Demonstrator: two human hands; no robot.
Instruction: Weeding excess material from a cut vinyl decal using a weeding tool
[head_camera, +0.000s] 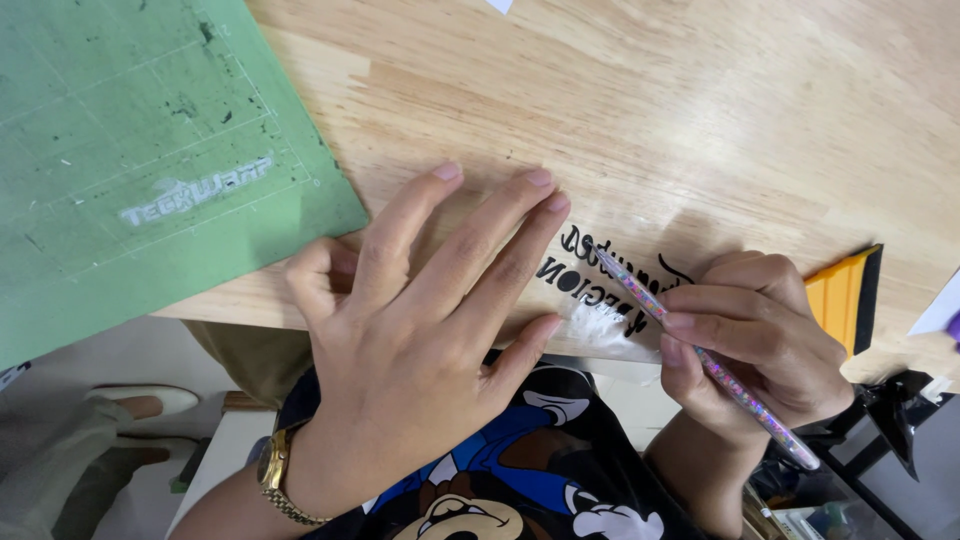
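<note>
Gripping weeding pen (700, 352) w/ right hand (755, 340), left hand (420, 330) flat.

Left hand (420, 330) flat, fingers spread; right hand (755, 335) curled, pinching.

Under my hands the table (620, 90) is pale wood, smooth with a soft satin sheen. The clear film (600, 325) between my hands looks thin and glossy, with matt black lettering. My right hand (750, 340) grips a weeding pen (700, 355), glittery shiny plastic. Beyond my left hand (420, 340) the green cutting mat (150, 180) is matt, scuffed rubbery plastic. My wristwatch (275, 480) is polished gold-tone metal.
</note>
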